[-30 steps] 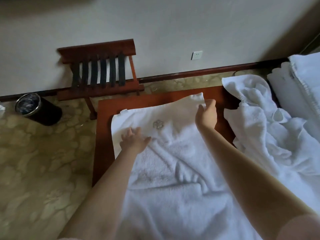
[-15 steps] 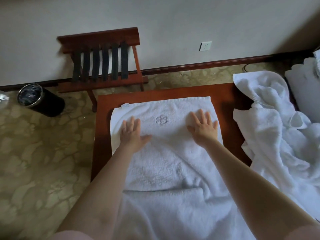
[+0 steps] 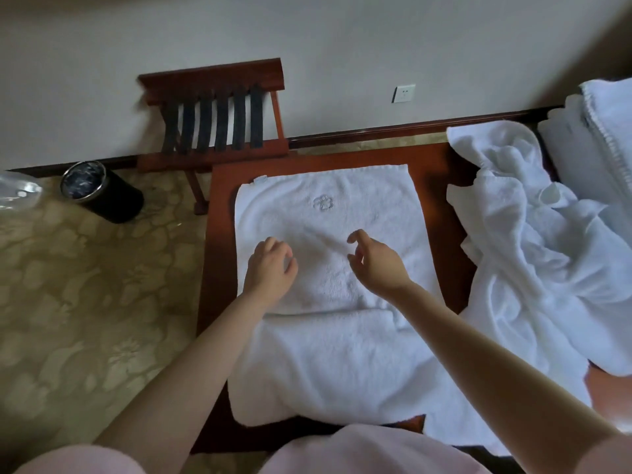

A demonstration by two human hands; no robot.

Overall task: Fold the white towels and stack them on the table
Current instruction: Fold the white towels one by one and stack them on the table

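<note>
1. White and soft, the towel (image 3: 328, 206) lies flat on the brown bench (image 3: 220, 234). Its long way runs from near to far.
2. The left hand (image 3: 270, 271) and right hand (image 3: 379, 268) hang side by side over its middle.
3. Their fingers (image 3: 357, 236) are loosely curled and hold nothing.
4. The lumpy near end lies just behind both hands. I think it gets folded next.
5. A crumpled pile (image 3: 530, 251) waits on the right, nearer the right hand.

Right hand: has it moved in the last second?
Yes. The right hand has drawn back toward the person, away from the embroidered flower.
</note>
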